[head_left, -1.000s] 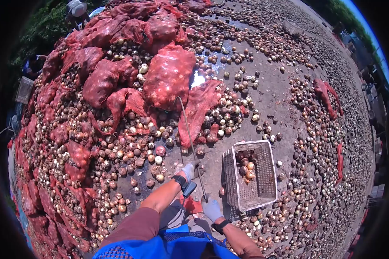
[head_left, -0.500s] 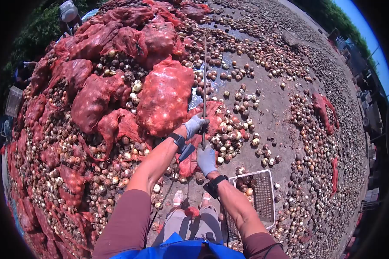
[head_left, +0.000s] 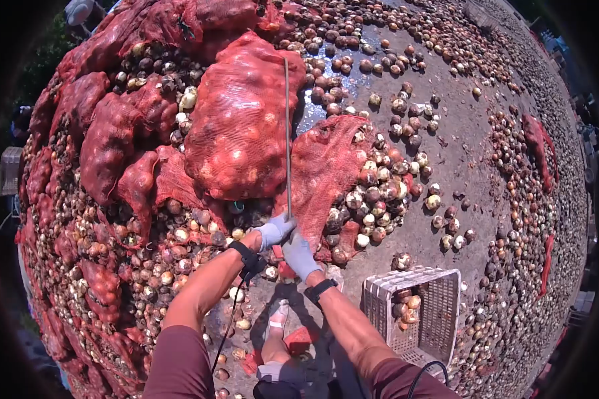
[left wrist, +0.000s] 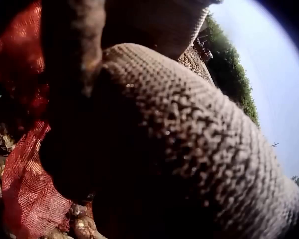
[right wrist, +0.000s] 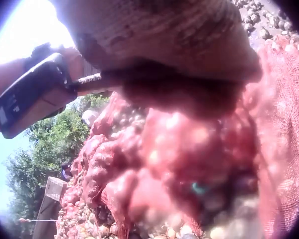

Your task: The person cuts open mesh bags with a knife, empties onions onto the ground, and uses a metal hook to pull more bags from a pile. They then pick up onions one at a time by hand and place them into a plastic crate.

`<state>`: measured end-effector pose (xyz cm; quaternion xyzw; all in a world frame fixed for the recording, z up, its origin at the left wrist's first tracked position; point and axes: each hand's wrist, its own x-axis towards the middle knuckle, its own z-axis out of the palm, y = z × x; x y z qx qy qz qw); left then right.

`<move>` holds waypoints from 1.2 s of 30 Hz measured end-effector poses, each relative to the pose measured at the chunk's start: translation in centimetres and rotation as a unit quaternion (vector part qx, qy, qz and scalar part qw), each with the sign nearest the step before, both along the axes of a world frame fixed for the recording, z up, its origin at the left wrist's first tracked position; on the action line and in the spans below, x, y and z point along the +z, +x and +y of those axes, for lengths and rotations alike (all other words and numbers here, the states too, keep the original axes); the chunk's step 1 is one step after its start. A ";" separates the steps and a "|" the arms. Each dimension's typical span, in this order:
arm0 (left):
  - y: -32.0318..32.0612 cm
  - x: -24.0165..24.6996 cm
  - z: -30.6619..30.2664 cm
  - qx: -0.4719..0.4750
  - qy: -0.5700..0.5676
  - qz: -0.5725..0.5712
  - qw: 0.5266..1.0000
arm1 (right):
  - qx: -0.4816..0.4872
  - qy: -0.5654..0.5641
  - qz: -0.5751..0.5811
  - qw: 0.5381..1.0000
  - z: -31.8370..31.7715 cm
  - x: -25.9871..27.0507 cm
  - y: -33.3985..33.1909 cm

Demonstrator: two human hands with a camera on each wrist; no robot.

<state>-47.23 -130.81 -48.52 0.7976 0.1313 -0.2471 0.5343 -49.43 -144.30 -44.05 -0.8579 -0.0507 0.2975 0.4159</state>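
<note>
Both gloved hands grip a long thin metal rod (head_left: 288, 139); a bent hook at its far end showed in the earliest frame. My left hand (head_left: 275, 232) is farther up the rod, and my right hand (head_left: 300, 257) sits just below it. The rod points away from me, its far end over the right edge of a big red mesh sack (head_left: 239, 126) full of onions. Beside that sack lies a loose red net (head_left: 323, 166), near the hands. In the left wrist view, the rusty rod (left wrist: 92, 45) passes close by the knitted glove (left wrist: 189, 134).
A plastic crate (head_left: 446, 319) with a few onions stands to the right of my legs. More filled sacks (head_left: 110, 153) and loose onions (head_left: 160, 266) are heaped on the left. Onions (head_left: 379, 206) lie beside the net, and many more cover the ground to the right.
Both hands rose and moved forward from near my body, swinging the rod up. Since then they have shifted left, and the rod's far end has come over the big sack, which looks nearer.
</note>
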 end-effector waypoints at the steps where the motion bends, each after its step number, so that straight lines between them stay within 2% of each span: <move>1: -2.0 0.5 -1.4 0.007 -0.034 0.047 0.998 | 0.010 -0.035 -0.001 0.999 -1.8 2.5 -1.9; 2: -2.3 2.9 -2.3 -0.023 -0.093 0.040 0.995 | 0.021 -0.072 -0.007 0.997 -3.1 4.3 -3.2; 4: 0.3 7.5 -3.8 0.126 -0.209 0.128 0.961 | 0.022 -0.021 0.032 0.999 -4.3 6.0 -4.4; 5: 3.2 10.0 -3.4 0.215 -0.282 0.158 0.922 | 0.019 0.004 0.047 0.999 -4.8 6.9 -4.4; 6: 5.6 8.9 -2.4 0.295 -0.350 0.151 0.876 | 0.009 -0.004 0.029 1.000 -4.8 7.3 -4.4; 7: 7.4 7.5 -1.9 0.295 -0.357 0.177 0.869 | 0.000 -0.012 0.012 1.000 -4.3 7.2 -4.5; 8: 8.2 6.9 -2.5 0.302 -0.310 0.161 0.887 | -0.010 -0.021 -0.002 1.000 -3.9 7.2 -4.8; 9: 8.2 6.3 -3.4 0.334 -0.288 0.154 0.884 | 0.007 -0.053 -0.007 0.999 -3.6 7.7 -4.8; 10: 8.2 7.8 -3.9 0.364 -0.262 0.140 0.883 | 0.032 -0.075 -0.017 0.997 -3.2 8.7 -4.4; 12: 7.3 11.3 -4.2 0.353 -0.345 0.135 0.859 | 0.018 -0.028 -0.003 0.999 -4.6 11.5 -4.6; 17: -1.2 19.4 -7.1 0.316 -0.506 0.150 0.789 | 0.039 -0.059 0.002 0.998 -8.6 23.5 -12.0; 21: -12.7 27.1 -11.5 0.292 -0.510 0.177 0.790 | 0.140 -0.076 0.048 0.986 -13.5 34.7 -22.6; 23: -18.1 31.4 -13.7 0.283 -0.514 0.201 0.784 | 0.097 -0.085 0.077 0.989 -15.3 37.4 -28.1; 24: -20.3 31.9 -14.6 0.274 -0.508 0.229 0.784 | 0.070 -0.089 0.093 0.989 -16.1 38.6 -30.6; 27: -24.9 32.8 -17.9 0.262 -0.518 0.262 0.771 | -0.006 -0.035 0.093 0.995 -18.5 40.5 -35.0; 28: -25.7 31.8 -18.7 0.249 -0.510 0.264 0.779 | -0.028 -0.015 0.086 0.996 -19.1 40.4 -36.0; 30: -27.1 29.9 -19.7 0.225 -0.543 0.272 0.762 | -0.062 -0.003 0.096 0.993 -19.6 39.4 -38.4; 33: -29.4 29.5 -21.1 0.213 -0.484 0.295 0.796 | -0.110 -0.003 0.095 0.989 -19.8 38.1 -40.9; 36: -30.9 26.7 -22.4 0.222 -0.459 0.277 0.814 | -0.130 0.055 0.040 0.989 -21.6 32.5 -44.1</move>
